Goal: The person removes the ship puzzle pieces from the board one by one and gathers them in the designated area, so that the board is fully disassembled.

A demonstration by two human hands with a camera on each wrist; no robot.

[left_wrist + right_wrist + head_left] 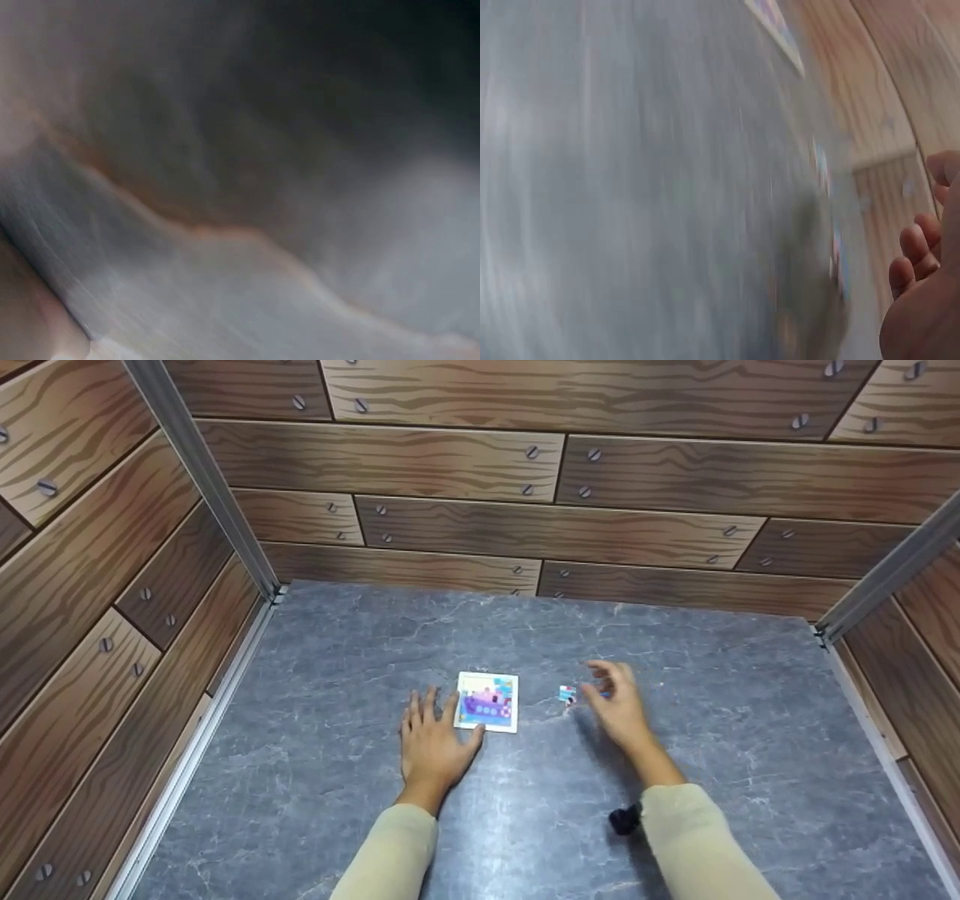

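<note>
Three plank-patterned walls point(450, 461) enclosed a gray marbled tabletop point(337, 645), with pale sleeves point(390, 847) reaching over it. Beside the middle lay the left hand point(433, 744), palm down and fingers spread, its index finger at the left edge of a square picture board point(487, 727) and its thumb at the lower edge. The right hand point(619, 709) hovered farther right, fingers loosely bent, thumb apart from them. Near the right cuff was a black object point(624, 820). Smallest were a printed piece point(567, 694), just left of that thumb, and a partly hidden blue piece point(606, 694) behind it.
</note>
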